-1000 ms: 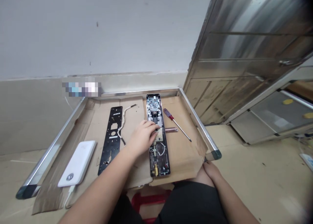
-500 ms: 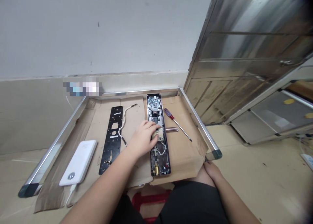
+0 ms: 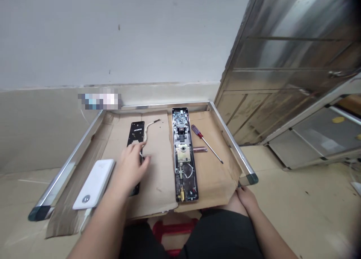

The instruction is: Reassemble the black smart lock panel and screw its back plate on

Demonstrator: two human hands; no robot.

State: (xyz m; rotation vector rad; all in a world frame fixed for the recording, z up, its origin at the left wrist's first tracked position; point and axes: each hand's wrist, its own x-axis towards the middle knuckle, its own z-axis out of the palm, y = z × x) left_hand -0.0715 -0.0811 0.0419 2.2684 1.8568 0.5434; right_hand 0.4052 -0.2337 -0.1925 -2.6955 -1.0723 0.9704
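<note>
My left hand [image 3: 132, 168] hovers over or touches the black metal plate [image 3: 137, 128], hiding its middle. Its thumb is apart from the fingers, and a white-sleeved cable [image 3: 146, 132] passes by its fingertips. Whether the fingers touch the cable, I cannot tell. Further right lies a long black device housing [image 3: 194, 187] with its inside exposed: a circuit board [image 3: 180, 118] at the far end, a square metal module [image 3: 184, 153] in the middle and a brass fitting [image 3: 182, 193] at the near end. My right hand [image 3: 247, 199] rests on my thigh by the table's corner, holding nothing visible.
A screwdriver [image 3: 207, 143] with a purple-red handle lies right of the housing, near a reddish tube [image 3: 200, 149]. A white power bank [image 3: 94, 183] with a cable stands at the left. Cardboard [image 3: 158, 168] covers the metal-framed table [image 3: 238, 153]. A red stool [image 3: 176, 229] shows below.
My left hand has moved left, off the metal module in the housing and over to the black plate and cable. The module now shows in full. My right hand stays on the thigh.
</note>
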